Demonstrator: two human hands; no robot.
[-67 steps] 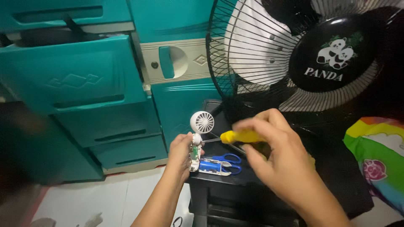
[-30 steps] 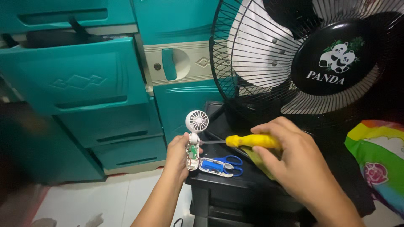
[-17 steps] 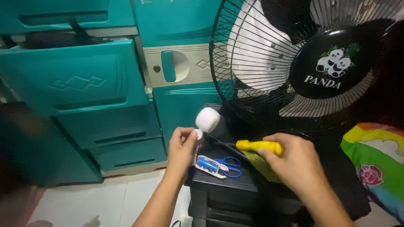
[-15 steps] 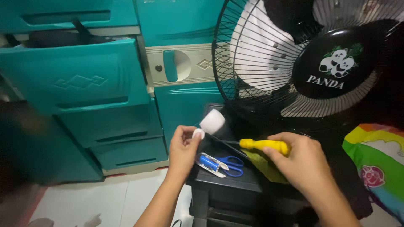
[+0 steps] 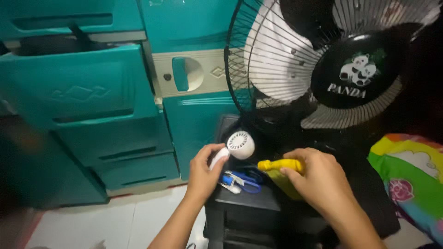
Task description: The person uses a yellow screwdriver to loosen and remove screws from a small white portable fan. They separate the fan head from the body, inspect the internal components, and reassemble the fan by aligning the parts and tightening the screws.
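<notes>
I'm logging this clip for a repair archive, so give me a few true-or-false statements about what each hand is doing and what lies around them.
1. The left hand holds a small white handheld fan. True.
2. The right hand grips a red hammer. False: it grips a yellow-handled screwdriver.
3. A big black standing fan with a wire grille rises behind the hands. True.
4. The drawers on the left are orange. False: they are teal.
5. A small blue part lies on the dark stool below the handheld fan. True.
</notes>
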